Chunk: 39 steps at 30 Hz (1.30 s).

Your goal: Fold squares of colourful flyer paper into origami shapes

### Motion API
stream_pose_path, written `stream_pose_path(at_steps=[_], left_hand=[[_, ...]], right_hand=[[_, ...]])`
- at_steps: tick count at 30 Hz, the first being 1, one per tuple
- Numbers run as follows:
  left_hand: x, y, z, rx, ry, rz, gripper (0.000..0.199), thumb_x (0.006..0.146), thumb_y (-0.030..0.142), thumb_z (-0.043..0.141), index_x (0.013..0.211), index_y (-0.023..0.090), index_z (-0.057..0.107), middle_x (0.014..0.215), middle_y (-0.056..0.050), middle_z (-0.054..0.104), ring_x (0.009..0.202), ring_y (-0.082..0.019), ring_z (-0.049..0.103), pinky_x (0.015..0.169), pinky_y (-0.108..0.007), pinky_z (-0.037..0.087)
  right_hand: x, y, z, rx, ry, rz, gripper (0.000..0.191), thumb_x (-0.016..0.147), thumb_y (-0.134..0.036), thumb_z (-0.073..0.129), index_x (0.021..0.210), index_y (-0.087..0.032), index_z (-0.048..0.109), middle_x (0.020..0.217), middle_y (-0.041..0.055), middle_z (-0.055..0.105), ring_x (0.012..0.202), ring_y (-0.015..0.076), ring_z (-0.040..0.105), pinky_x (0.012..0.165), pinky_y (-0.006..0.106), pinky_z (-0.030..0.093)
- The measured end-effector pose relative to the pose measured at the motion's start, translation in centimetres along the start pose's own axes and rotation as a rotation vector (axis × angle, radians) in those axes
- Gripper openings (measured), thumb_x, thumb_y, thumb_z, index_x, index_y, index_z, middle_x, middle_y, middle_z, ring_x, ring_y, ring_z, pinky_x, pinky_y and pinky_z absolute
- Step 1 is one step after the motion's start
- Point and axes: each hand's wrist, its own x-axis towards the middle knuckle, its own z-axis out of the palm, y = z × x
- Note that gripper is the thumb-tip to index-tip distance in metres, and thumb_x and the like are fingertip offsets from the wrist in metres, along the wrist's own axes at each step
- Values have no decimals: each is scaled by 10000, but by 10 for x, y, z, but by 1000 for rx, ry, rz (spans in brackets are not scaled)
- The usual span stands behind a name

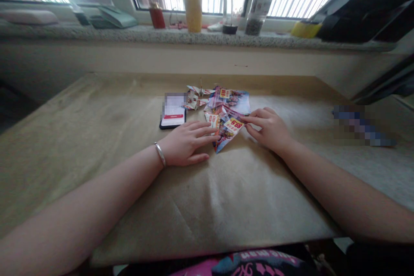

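A colourful printed sheet of paper, folded into a pointed shape, lies on the table between my hands. My left hand rests with its fingers stretched out, their tips on the paper's left side. At the paper's upper right corner, my right hand has thumb and fingers closed on the edge. Just behind lies another printed sheet, partly covered by the folded one. Folded paper cranes stand to the left of that sheet. Beyond my left hand is a phone with its screen lit.
The table has a tan cover and stands against the wall under a window. On the stone sill are a red bottle, a yellow cylinder and clear containers. A blurred long item lies at the right.
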Motion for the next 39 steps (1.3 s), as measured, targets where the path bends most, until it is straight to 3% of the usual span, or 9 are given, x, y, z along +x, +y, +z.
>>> stream_pose_path(at_steps=[7, 12, 18, 23, 28, 35, 39], left_hand=[[1, 1, 2, 20, -21, -11, 454, 912, 433, 493, 1322, 239, 503, 1401, -66, 495, 1306, -279, 419, 1088, -458, 341], [2, 3, 1, 58, -4, -43, 384, 914, 414, 492, 1231, 209, 566, 1349, -78, 543, 1266, -272, 461, 1066, -452, 361], [3, 2, 1, 80, 23, -72, 353, 917, 388, 485, 1189, 187, 587, 1299, -76, 584, 1228, -276, 495, 1041, -470, 384], [2, 0, 4, 70, 22, -91, 386, 925, 396, 470, 1230, 182, 570, 1311, -86, 572, 1230, -262, 495, 1052, -448, 386], [0, 0, 5, 62, -7, -86, 450, 920, 399, 474, 1294, 156, 529, 1345, -113, 532, 1245, -278, 467, 1065, -461, 373], [0, 0, 7, 42, -32, -88, 503, 922, 431, 464, 1333, 142, 502, 1253, -149, 556, 1153, -281, 505, 1005, -444, 422], [0, 0, 7, 11, -53, -64, 534, 917, 426, 472, 1375, 152, 443, 1326, -141, 529, 1212, -271, 488, 1046, -416, 392]], right_hand=[[-1, -7, -12, -230, -176, -175, 260, 907, -337, 503, 1065, -291, 705, 996, 71, 682, 923, 250, 550, 806, 415, 418], [1, -11, -13, -59, -248, -314, 197, 865, -258, 551, 1000, -281, 693, 1216, 24, 649, 1219, 272, 489, 985, 445, 404], [4, -17, -8, 248, -316, -366, 183, 768, -157, 581, 906, -239, 669, 1185, 41, 673, 1202, 251, 538, 1013, 453, 445], [4, -23, -9, 345, -398, -304, 129, 762, -110, 540, 775, -227, 594, 1118, 60, 695, 1135, 226, 584, 952, 408, 482], [4, -22, -9, 449, -379, -229, 93, 788, -136, 529, 755, -218, 557, 1020, 67, 707, 958, 209, 629, 858, 371, 492], [0, -18, -1, 442, -325, 140, 123, 824, -265, 509, 750, -194, 576, 722, 18, 632, 621, 140, 537, 561, 251, 409], [0, -15, 2, 436, -292, 280, 188, 839, -338, 487, 735, -192, 541, 614, -20, 539, 549, 113, 462, 505, 230, 350]])
